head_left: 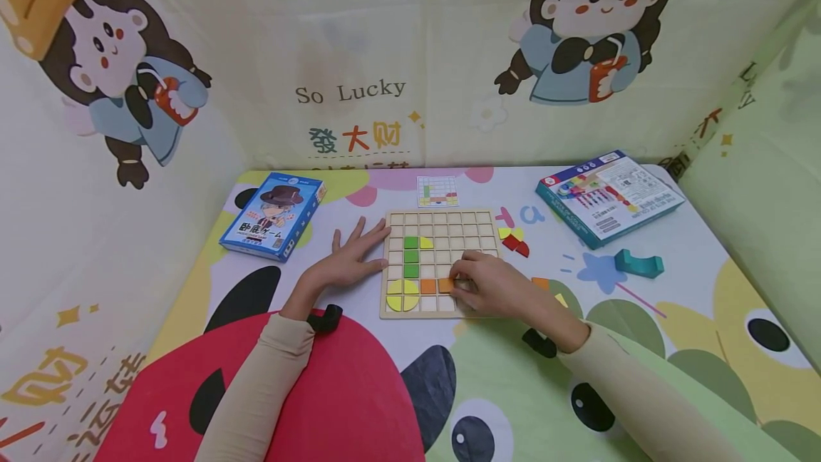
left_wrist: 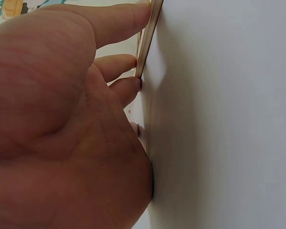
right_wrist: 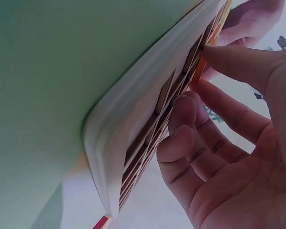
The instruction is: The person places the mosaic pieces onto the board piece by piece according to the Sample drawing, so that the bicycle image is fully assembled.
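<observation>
A wooden grid board (head_left: pixel 479 218) lies on the table. Three green squares (head_left: pixel 411 256) stand in a column with a yellow quarter piece (head_left: pixel 426 242) beside the top one. Yellow quarters (head_left: pixel 402 295) form a circle at the lower left, and an orange square (head_left: pixel 427 286) is right of it. The right hand (head_left: pixel 490 284) pinches another orange square (head_left: pixel 445 285) at the board; in the right wrist view thumb and index finger hold this orange piece (right_wrist: pixel 199 69). The left hand (head_left: pixel 349 259), fingers spread, touches the board's left edge (left_wrist: pixel 150 38).
A pattern card (head_left: pixel 438 192) lies behind the board. Red pieces (head_left: pixel 516 244) and an orange piece (head_left: pixel 540 282) are to the right. A blue box (head_left: pixel 272 216) stands left; another box (head_left: pixel 609 198) and a teal holder (head_left: pixel 638 264) are at right.
</observation>
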### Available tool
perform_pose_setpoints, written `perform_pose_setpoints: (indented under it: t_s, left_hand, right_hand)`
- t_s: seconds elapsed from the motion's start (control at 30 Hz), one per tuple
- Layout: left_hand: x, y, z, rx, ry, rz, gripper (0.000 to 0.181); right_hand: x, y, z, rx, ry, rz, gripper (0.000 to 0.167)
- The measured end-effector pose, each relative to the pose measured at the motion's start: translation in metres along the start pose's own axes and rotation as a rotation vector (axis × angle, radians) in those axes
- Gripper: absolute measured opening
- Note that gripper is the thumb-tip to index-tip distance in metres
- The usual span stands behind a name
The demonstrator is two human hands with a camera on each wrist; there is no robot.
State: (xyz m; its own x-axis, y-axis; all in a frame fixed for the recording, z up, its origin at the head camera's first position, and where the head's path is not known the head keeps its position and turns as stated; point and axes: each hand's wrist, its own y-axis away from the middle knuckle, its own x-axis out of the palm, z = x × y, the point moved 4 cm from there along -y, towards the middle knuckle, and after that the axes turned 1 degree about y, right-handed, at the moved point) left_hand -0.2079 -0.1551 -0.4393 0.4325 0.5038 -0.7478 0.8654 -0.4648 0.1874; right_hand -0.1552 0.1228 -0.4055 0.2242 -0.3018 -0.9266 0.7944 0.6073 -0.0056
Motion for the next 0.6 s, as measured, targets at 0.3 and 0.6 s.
perform_pose_setpoints:
  t_s: [0.3,0.6]
  left_hand:
    - [0.0002,-0.0001,0.0006,-0.003,-0.005,0.001,0.078]
    - [0.0001,0.0002,-0.0004,-0.001,0.008,0.002,0.077]
  right_hand:
    - [0.0021,-0.0012,0.0022,0.019,-0.008,0.010,0.024]
    - [0.0017,-0.0009,0.0040,0.033,-0.016,0.021,0.025]
